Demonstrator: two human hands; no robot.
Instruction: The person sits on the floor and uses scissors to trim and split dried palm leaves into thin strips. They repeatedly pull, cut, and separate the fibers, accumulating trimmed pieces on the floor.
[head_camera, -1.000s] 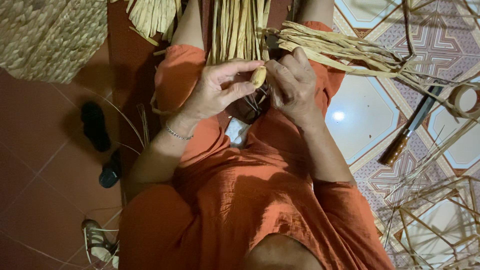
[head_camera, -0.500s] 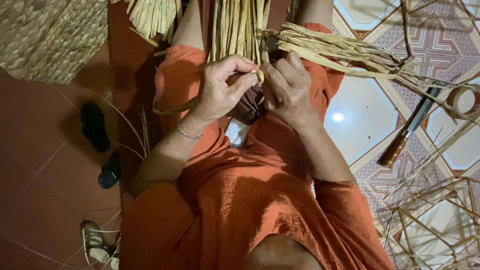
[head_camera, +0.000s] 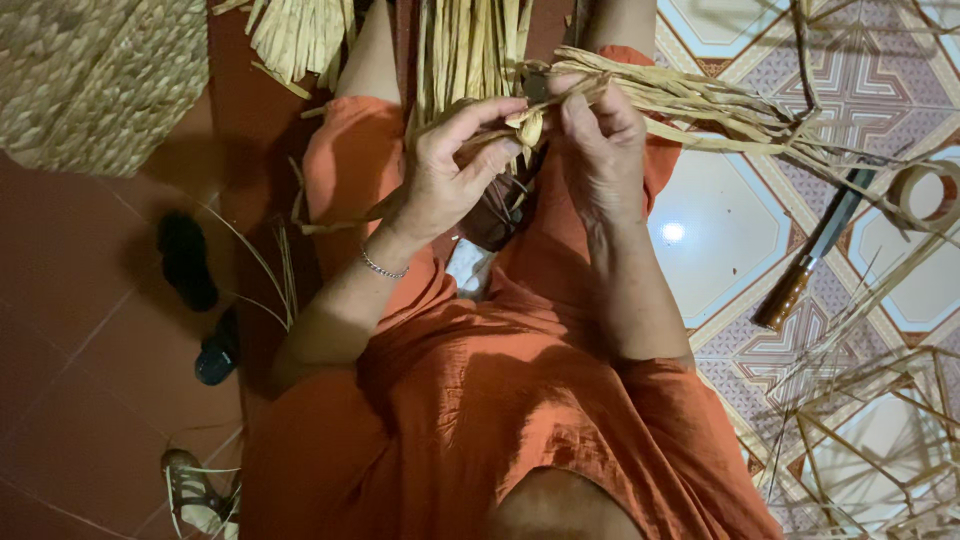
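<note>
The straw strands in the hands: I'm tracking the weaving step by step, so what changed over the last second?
The left hand shifted slightly toward the right hand, its fingers now stretched across to pinch the straw strands at the same spot. Both hands kept hold throughout. The knife, tape roll, woven basket and sandals stayed put.

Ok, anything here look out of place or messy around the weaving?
One thing stands out: a knife with a wooden handle lies loose on the tiled floor beside the person's right side, among stray straw strands. Both hands, left hand and right hand, pinch the strands.
</note>
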